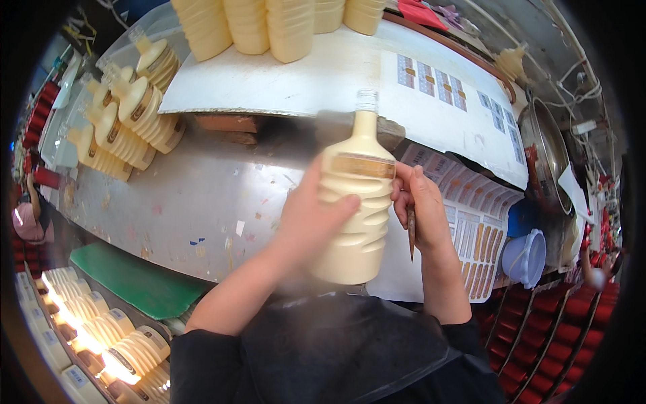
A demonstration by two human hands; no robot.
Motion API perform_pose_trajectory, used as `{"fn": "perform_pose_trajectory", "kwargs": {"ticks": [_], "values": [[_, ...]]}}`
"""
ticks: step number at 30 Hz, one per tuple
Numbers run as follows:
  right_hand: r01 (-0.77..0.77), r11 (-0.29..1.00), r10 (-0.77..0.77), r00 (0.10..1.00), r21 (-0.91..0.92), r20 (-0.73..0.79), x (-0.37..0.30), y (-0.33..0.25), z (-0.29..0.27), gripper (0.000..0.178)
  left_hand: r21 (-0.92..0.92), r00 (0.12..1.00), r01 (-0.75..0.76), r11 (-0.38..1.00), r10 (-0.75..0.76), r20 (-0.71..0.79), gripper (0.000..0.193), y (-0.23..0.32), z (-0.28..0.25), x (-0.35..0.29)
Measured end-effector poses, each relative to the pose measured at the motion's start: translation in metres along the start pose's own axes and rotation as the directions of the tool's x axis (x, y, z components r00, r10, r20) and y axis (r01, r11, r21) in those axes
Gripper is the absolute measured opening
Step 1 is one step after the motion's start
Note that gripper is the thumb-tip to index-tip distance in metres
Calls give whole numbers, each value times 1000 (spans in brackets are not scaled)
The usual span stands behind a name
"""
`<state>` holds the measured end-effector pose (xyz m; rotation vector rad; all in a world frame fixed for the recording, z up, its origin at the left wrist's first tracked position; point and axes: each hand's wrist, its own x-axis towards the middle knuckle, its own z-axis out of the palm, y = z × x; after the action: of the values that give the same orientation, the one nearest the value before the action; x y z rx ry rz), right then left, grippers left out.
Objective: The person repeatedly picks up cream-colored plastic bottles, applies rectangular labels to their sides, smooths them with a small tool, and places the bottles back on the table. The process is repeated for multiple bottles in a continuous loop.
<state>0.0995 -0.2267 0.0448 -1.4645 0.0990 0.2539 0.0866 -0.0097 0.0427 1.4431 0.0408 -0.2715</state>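
A cream-coloured bottle [351, 252] with a wavy ribbed body and a clear threaded neck stands nearly upright before me. My left hand [304, 212], blurred, is wrapped around its left side with the thumb across the front. A gold-brown label [363, 165] runs across the bottle's shoulder. At the label's right end are the fingertips of my right hand [425, 202], closed, with a thin pointed brown stick [412, 236] held in it, tip downward. Whether those fingertips also pinch the label's edge I cannot tell. Label sheets [474, 252] lie beside my right forearm.
Several similar bottles [138, 111] are grouped at the left, and more [289, 30] stand on a raised white board [269, 84]. Label strips [431, 84] lie on that board. A lilac bucket [525, 259] is at the right. Lit bottles [138, 350] line a rack at lower left.
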Motion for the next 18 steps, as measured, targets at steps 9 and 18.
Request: {"fn": "perform_pose_trajectory", "kwargs": {"ticks": [9,18], "values": [[33,999,-30,997,-38,72,-14,-24,5,46,-380,989,116,918,-72,127,75,-10,-4,4],[72,994,-69,997,-78,40,0,-7,1,42,-218,995,49,975,-28,100,69,-2,3,0]]}}
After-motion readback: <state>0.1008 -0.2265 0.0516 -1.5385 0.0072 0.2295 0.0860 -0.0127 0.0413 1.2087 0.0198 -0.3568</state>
